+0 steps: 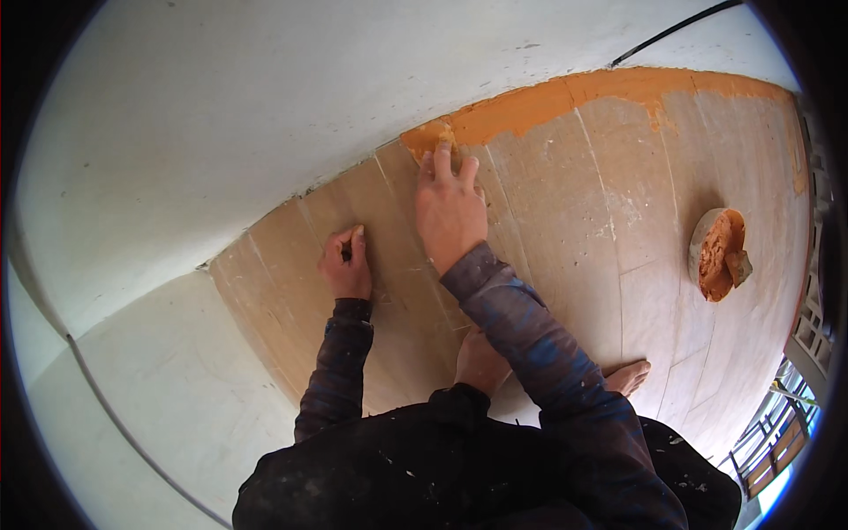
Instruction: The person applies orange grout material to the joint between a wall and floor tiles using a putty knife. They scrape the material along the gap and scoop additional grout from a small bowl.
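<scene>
My right hand [452, 208] reaches to the far edge of the wood-look plank floor [556, 212], where it meets the white wall [265, 97]. Its index finger stretches forward and the others bend. The fingertips press at the left end of a strip of orange paste [530, 108]. A yellowish, paste-smeared bit shows at the fingertips; the hand hides what it is. My left hand [347, 265] is held to the left over bare planks, thumb and fingers pinched together. Whatever is in that pinch is too small to make out.
A round tub [717, 254] of orange-brown paste sits on the floor at right, a small paste-covered piece [739, 267] at its rim. My bare feet [627, 378] are on the planks. A black cable [676, 34] runs down the wall. Metal railings [813, 327] stand at far right.
</scene>
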`<act>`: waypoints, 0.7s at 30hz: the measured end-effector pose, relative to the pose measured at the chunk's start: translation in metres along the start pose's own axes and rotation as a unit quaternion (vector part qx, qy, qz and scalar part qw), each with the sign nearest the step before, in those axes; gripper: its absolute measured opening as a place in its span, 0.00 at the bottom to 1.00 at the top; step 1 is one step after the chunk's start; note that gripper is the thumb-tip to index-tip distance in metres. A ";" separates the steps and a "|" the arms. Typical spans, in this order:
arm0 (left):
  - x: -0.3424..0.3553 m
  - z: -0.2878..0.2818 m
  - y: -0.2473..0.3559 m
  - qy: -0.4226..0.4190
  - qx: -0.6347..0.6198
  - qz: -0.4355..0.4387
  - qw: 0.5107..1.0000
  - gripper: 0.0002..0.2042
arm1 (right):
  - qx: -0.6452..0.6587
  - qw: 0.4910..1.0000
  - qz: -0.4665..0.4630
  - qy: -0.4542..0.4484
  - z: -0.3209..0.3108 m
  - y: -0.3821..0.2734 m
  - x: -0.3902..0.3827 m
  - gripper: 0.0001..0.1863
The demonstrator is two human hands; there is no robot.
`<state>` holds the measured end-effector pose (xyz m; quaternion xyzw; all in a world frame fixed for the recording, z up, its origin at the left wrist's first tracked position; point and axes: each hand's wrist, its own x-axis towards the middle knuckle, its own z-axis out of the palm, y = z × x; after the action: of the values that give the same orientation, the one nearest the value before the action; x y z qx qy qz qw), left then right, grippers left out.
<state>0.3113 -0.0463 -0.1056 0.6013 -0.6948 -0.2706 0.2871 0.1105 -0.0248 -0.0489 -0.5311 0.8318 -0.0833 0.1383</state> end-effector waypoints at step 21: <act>-0.001 0.002 -0.006 0.011 -0.019 0.014 1.000 0.07 | 0.733 0.640 0.225 0.048 -0.003 0.060 -0.033 0.17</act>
<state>0.3140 -0.0463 -0.1119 0.5890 -0.6947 -0.2729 0.3099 0.0711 0.0300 -0.0584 -0.0475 0.5976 -0.6572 0.4569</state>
